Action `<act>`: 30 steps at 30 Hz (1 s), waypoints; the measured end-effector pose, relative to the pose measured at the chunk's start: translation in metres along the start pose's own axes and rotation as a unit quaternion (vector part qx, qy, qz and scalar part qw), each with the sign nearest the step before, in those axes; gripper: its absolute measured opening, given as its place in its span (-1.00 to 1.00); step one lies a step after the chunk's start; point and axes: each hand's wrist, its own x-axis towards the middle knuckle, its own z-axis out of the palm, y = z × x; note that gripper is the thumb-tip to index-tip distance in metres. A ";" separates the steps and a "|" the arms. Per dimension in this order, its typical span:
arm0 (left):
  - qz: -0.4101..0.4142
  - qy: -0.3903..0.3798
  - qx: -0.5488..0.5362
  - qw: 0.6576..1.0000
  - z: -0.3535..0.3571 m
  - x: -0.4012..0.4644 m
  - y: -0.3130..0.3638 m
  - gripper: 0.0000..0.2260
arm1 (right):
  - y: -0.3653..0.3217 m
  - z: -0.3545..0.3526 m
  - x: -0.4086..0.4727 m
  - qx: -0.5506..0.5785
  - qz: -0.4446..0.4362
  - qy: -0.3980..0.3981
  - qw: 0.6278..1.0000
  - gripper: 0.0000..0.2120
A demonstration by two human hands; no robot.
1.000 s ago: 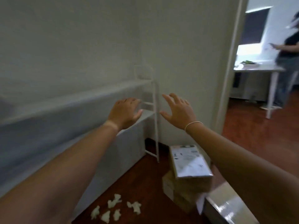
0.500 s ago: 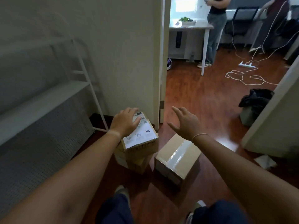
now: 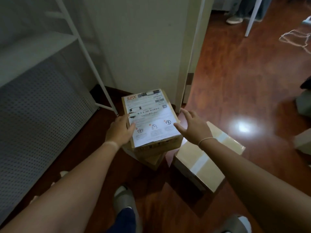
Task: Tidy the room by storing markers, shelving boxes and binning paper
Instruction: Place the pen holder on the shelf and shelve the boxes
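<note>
A cardboard box with a white printed label [image 3: 151, 120] lies on top of another box [image 3: 151, 159] on the wooden floor. My left hand [image 3: 120, 130] grips its left edge, thumb on the label. At the box's right side my right hand [image 3: 193, 125] hovers with fingers spread, and I cannot tell whether it touches the box. A second, taped cardboard box [image 3: 207, 158] sits on the floor just right of the stack, partly under my right forearm.
A white metal shelf unit [image 3: 50, 47] with a perforated panel stands at the left, its leg close to the stack. A wall and door frame [image 3: 190, 64] are behind the boxes. White cables [image 3: 296, 37] and a person's feet [image 3: 234, 19] are beyond the doorway. My own feet are below.
My head has tipped down and I have come closer to the boxes. My left hand has slid onto the labelled box's left edge, and my right hand has come in toward its right side.
</note>
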 end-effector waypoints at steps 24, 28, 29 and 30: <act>-0.157 0.003 -0.396 0.905 0.116 0.121 -0.061 -0.06 | 0.031 0.123 0.146 0.411 0.155 -0.163 0.883 -0.34; -0.164 0.002 -0.400 0.902 0.086 0.104 -0.060 -0.08 | 0.013 0.104 0.141 0.422 0.131 -0.197 0.875 -0.43; -0.169 0.005 -0.394 0.904 0.076 0.099 -0.059 -0.08 | 0.009 0.098 0.140 0.422 0.122 -0.203 0.875 -0.43; -0.166 0.012 -0.394 0.904 0.060 0.091 -0.055 -0.08 | 0.000 0.085 0.139 0.425 0.109 -0.209 0.874 -0.44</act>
